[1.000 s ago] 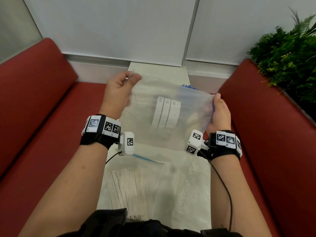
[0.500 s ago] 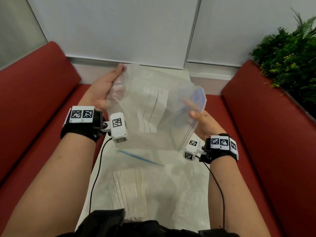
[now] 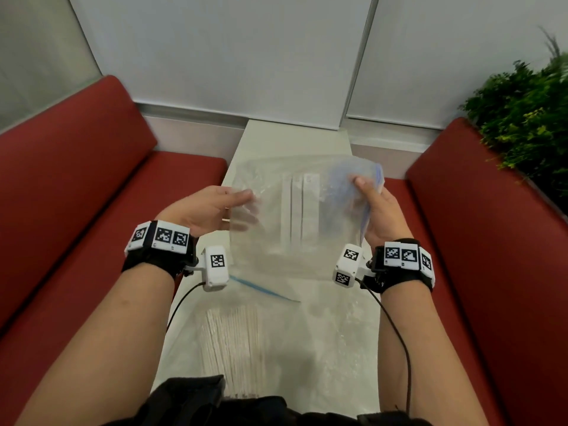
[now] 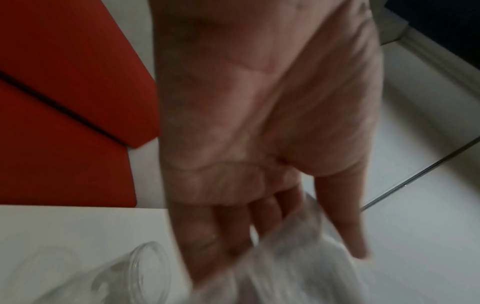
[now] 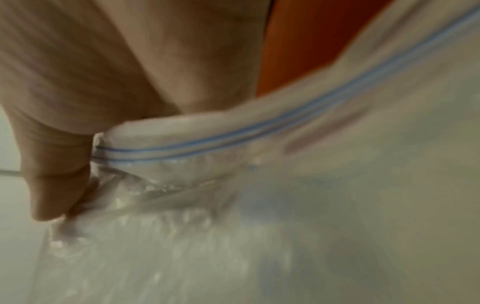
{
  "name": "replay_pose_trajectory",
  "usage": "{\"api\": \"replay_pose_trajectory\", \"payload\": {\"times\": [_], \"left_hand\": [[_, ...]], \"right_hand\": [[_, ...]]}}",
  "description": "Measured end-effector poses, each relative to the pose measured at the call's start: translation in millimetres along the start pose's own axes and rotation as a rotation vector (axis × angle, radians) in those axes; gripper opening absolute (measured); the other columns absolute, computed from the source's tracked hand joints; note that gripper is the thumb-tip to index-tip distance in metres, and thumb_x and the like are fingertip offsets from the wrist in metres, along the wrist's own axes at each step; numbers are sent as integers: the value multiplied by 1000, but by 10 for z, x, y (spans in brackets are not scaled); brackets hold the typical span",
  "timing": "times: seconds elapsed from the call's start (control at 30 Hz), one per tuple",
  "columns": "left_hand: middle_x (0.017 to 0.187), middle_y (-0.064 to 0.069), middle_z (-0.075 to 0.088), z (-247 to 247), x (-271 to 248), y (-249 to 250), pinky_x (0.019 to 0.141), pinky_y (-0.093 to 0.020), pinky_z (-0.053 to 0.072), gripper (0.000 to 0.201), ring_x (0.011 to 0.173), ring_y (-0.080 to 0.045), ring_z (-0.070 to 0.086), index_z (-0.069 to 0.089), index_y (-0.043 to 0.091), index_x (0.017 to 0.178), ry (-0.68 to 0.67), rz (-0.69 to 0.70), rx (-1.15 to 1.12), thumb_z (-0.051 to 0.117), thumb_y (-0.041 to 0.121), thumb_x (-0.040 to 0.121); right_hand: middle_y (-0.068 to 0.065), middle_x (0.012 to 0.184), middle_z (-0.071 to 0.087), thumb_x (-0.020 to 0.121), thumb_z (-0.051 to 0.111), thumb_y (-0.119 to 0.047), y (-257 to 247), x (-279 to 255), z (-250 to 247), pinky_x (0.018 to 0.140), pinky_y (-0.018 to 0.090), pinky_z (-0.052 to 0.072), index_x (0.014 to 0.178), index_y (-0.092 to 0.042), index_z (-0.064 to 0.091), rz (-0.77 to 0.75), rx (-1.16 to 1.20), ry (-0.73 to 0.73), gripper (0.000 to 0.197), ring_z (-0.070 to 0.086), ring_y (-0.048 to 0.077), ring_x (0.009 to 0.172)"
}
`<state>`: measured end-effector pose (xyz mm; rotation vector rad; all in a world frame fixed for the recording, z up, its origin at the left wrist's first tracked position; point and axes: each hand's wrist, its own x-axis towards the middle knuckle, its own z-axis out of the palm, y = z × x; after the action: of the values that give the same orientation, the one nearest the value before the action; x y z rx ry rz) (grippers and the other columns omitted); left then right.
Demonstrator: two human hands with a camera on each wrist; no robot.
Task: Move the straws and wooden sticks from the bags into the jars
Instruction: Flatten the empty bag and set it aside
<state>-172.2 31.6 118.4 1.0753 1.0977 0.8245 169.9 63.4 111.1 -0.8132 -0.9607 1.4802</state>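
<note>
A clear zip bag (image 3: 276, 241) with white label strips (image 3: 299, 210) hangs between my two hands above the white table (image 3: 295, 139). My left hand (image 3: 246, 207) pinches its left edge between thumb and straight fingers. My right hand (image 3: 359, 192) grips the bunched end with the blue zip (image 5: 259, 131), thumb (image 5: 52, 185) pressed on the plastic. I see no sticks inside this bag. A second clear bag with several white paper-wrapped straws (image 3: 233, 342) lies on the table below my wrists. In the left wrist view a clear glass jar (image 4: 145, 271) shows beside my fingers (image 4: 228, 236).
Red sofa cushions flank the narrow table on the left (image 3: 76, 167) and right (image 3: 491, 241). A green plant (image 3: 522, 118) stands at the far right. White wall panels close the far end. Wrist camera cables hang under both arms.
The bag has come down from its raised, tilted hold. My left hand dropped and turned palm inward at the bag's left edge. My right hand now bunches the zip end.
</note>
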Motion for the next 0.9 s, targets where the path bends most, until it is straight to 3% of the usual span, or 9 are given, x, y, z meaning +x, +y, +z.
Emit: {"api": "replay_pose_trajectory", "payload": {"times": [0.17,0.3,0.4,0.53,0.6,0.7,0.77,0.83,0.9], "left_hand": [[78,-1,59,-8,148,-21,55,-25,51,18,58,-10,58,80,27,89,292,210,-115,70,41,92],[44,7,45,-81,195,-84,36,-17,28,22,33,-7,36,79,29,89,502,315,158,66,46,95],[50,2,48,44,214,-73,41,-19,31,22,39,-10,39,78,30,91,564,387,219,68,50,91],[76,9,67,325,158,183,52,-18,40,17,58,-4,49,78,37,95,374,489,369,74,52,87],[78,19,70,543,126,340,56,-8,40,12,59,6,50,79,36,93,178,473,541,74,47,89],[78,22,68,960,109,509,69,-6,43,11,70,8,57,76,36,83,-180,380,729,74,32,93],[77,21,68,1121,110,585,76,-8,44,17,75,6,60,74,39,81,-359,320,812,74,28,93],[80,21,72,1080,96,635,79,-9,46,15,76,5,65,76,36,88,-441,299,795,72,23,95],[84,17,75,872,93,630,77,-12,50,12,74,1,69,76,24,102,-277,347,621,66,17,99]], "right_hand": [[8,121,72,76,84,-20,77,-69,-177,85,34,59,121,-27,72,260,-348,-279,47,71,25,106],[9,102,77,74,82,-17,96,-128,-327,79,28,59,98,-15,81,171,-263,-59,24,73,23,93],[6,103,76,70,87,-17,125,-157,-449,79,32,56,93,-20,78,134,-411,61,25,69,24,97],[-2,140,43,61,91,-37,45,-142,-565,89,26,38,123,-37,46,44,-882,263,76,45,14,123],[-17,153,28,52,95,-51,-31,-85,-481,102,26,29,144,-56,22,38,-894,51,117,31,4,135],[-17,164,16,43,99,-55,39,-40,-216,115,35,26,140,-76,2,209,-1019,-299,139,22,3,142],[-15,157,35,52,99,-42,151,-67,-133,118,42,32,149,-61,22,288,-965,-449,125,35,9,142],[-1,133,66,61,95,-29,205,-122,-187,114,48,41,132,-35,63,319,-845,-470,79,60,17,125],[10,109,76,58,95,-37,187,-189,-300,106,45,45,107,-17,77,275,-750,-321,56,70,24,103]]}}
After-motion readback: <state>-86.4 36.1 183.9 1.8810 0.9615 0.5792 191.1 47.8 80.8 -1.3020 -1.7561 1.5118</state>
